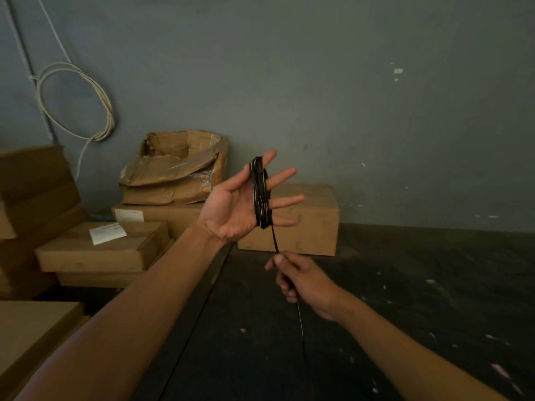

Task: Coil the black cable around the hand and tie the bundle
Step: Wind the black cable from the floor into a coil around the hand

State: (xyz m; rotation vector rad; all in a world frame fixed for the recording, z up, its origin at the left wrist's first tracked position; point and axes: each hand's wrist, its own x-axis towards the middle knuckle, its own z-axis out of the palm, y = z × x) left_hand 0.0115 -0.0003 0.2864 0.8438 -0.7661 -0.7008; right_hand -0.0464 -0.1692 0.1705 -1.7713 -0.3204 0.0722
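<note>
My left hand (234, 206) is raised palm up in the middle of the view, fingers spread. A black cable (261, 195) is wound in several turns around those fingers, forming a tight bundle. One strand runs down from the bundle to my right hand (304, 280), which is closed around it just below. The free end of the cable hangs under that fist towards the dark floor.
Cardboard boxes (304, 224) stand against the grey wall (347, 96), with stacked boxes (98, 247) at the left and a torn open box (176, 166) on top. A white cable loop (75, 99) hangs on the wall. The dark floor (405, 299) spreads out at the right.
</note>
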